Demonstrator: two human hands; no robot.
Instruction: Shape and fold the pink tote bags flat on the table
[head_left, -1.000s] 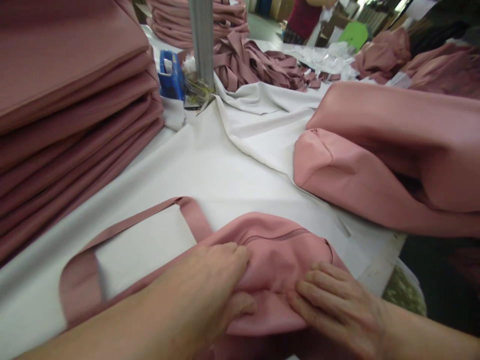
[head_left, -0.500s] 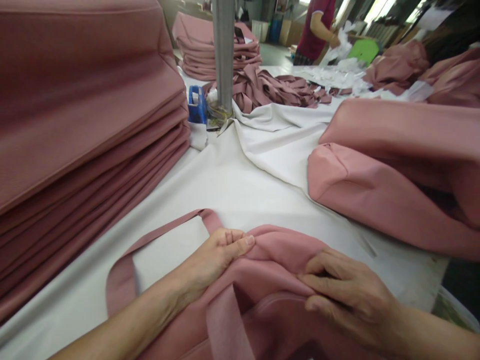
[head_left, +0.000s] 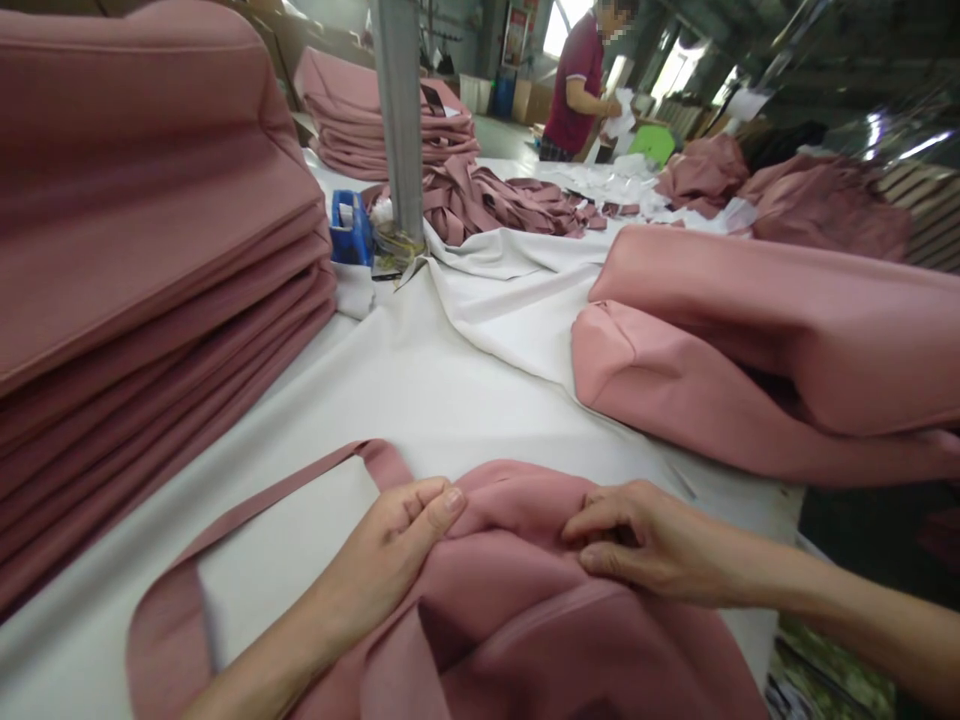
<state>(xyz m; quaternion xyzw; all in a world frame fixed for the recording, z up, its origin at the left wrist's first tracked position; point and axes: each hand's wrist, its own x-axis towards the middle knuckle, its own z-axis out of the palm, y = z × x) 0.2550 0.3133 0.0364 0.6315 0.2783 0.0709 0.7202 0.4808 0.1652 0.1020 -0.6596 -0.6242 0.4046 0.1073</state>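
A pink bag-like piece of soft material (head_left: 525, 570) lies bunched at the near edge of the white-covered table. My left hand (head_left: 416, 525) is closed on its upper edge, thumb on top. To the right, my right hand (head_left: 630, 535) pinches a fold of the same piece between thumb and fingers. A long pink strap (head_left: 169, 620) loops out to the left, beyond my left forearm, and rests on the white cover. Another strap end (head_left: 401, 665) hangs over the front of the piece, between my forearms.
A tall stack of folded pink pieces (head_left: 150, 220) fills the left. Pink pieces (head_left: 675, 390) lie at the right. Behind stand a grey post (head_left: 401, 120), a blue tape dispenser (head_left: 350, 230), a strap pile (head_left: 495, 200) and another stack (head_left: 352, 120). A person (head_left: 577, 80) stands farther back.
The view has shifted, so the table things sit farther left. My right hand's fingers have drawn closer together on the fold; my left hand keeps its hold. The person behind is more upright in view.
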